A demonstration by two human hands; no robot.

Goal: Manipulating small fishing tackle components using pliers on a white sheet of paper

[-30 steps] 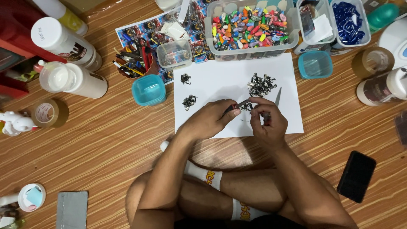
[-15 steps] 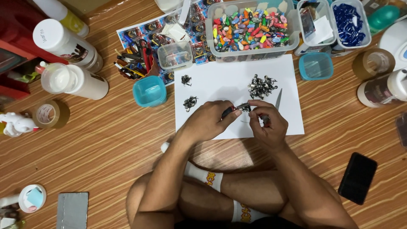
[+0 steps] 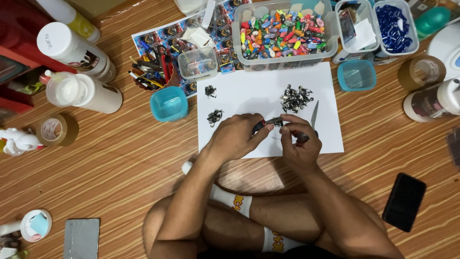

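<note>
You sit cross-legged on the wooden floor, both hands over the white paper sheet (image 3: 249, 86), which keeps the small parts together. Your left hand (image 3: 237, 136) has its fingers closed around red-handled pliers (image 3: 267, 123). Your right hand (image 3: 298, 144) pinches a small metal piece (image 3: 282, 127) at the plier tips. The pile of metal pieces (image 3: 294, 98) lies just beyond.
</note>
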